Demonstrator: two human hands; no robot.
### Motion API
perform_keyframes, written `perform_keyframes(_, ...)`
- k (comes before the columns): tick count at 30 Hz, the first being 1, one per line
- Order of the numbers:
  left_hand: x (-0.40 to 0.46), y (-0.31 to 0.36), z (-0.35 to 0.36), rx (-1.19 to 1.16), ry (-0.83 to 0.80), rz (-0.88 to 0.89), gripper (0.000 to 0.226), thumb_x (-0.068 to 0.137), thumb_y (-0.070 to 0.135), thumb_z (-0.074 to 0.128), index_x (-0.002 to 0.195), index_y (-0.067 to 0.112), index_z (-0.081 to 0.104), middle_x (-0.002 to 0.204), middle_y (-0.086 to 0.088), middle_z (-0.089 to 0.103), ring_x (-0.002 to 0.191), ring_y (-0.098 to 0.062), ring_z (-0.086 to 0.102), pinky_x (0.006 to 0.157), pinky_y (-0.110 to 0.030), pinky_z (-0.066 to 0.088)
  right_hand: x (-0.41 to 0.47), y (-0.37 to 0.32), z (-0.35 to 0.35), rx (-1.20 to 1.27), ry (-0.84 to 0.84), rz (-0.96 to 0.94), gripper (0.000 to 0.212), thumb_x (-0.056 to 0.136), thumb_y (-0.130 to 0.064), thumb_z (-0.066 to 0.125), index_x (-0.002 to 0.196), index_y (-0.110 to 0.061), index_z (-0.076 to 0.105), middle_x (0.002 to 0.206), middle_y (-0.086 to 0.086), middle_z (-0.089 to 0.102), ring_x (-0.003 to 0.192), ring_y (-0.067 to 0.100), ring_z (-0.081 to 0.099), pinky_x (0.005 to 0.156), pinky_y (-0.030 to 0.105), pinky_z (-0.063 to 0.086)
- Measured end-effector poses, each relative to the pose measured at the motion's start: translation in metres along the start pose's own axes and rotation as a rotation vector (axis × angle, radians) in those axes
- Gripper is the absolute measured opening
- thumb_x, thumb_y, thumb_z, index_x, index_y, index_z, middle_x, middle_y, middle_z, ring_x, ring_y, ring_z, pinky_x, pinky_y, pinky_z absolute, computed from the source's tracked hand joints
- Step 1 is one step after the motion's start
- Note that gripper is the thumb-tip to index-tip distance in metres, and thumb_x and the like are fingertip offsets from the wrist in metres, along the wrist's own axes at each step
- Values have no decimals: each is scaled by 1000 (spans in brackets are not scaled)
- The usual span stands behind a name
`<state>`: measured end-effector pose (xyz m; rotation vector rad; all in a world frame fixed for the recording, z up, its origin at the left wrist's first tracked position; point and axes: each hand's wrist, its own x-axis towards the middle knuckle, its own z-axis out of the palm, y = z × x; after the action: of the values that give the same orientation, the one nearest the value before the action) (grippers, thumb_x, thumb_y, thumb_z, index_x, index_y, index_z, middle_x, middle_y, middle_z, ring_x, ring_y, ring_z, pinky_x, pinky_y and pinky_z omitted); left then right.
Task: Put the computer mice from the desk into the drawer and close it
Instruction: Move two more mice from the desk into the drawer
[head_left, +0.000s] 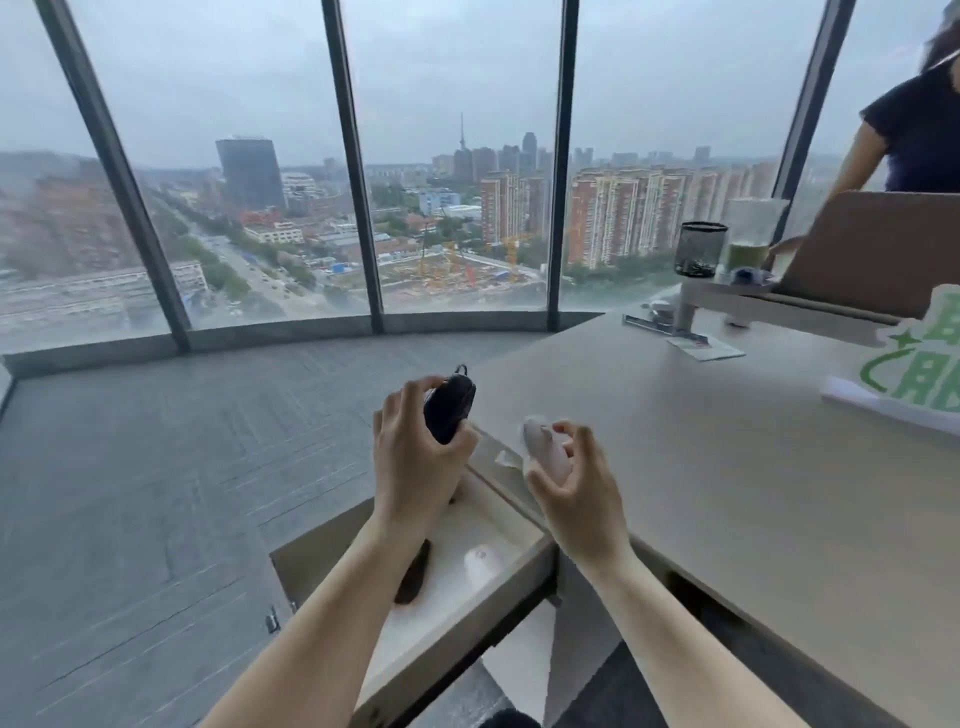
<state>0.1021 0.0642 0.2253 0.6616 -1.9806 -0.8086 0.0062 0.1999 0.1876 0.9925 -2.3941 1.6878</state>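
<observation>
Black mouse (450, 409) and white mouse (545, 451) aloft above open drawer (524, 558).

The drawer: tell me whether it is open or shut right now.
Open. The drawer is pulled out from under the desk, its pale inside showing with a white mouse lying in it.

Two bare forearms reach in from the bottom edge — no sleeves, cuffs, watch or bracelet show anywhere along them. The left hand (415, 457) and right hand (576, 483) wear no gloves and no rings. Fingers are slender with short, unpainted nails — the fingertips partly blurred. Wrists are narrow, the forearms widening toward the camera.
</observation>
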Motion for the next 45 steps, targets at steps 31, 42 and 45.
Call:
perform_keyframes(31, -50, -239, 19, 685, -609, -647, 41, 92, 38, 44, 127, 16, 48, 132, -11, 46, 120, -35, 47, 93, -43, 43, -10, 89, 212, -709, -719, 294, 39, 92, -22, 41, 130, -13, 43, 125, 16, 56, 112, 35, 55, 85, 39, 47)
perform_keyframes(42, -74, -230, -73, 203, 92, -521, 27, 93, 16, 47, 116, 12, 61, 118, -6, 59, 105, -22, 57, 84, -32, 43, -85, 61, 146, -159, -441, 104, 17, 92, -12, 51, 80, -17, 63, 65, -8, 59, 60, 6, 53, 57, 20, 42)
perform_keyframes(45, -98, -239, -84, 162, 102, -686, 34, 94, 17, 43, 125, 11, 56, 128, -11, 58, 111, -25, 56, 88, -37, 44, -122, 60, 143, -107, -541, 124, 14, 92, -23, 55, 81, -20, 63, 62, -6, 59, 58, 7, 53, 56, 19, 44)
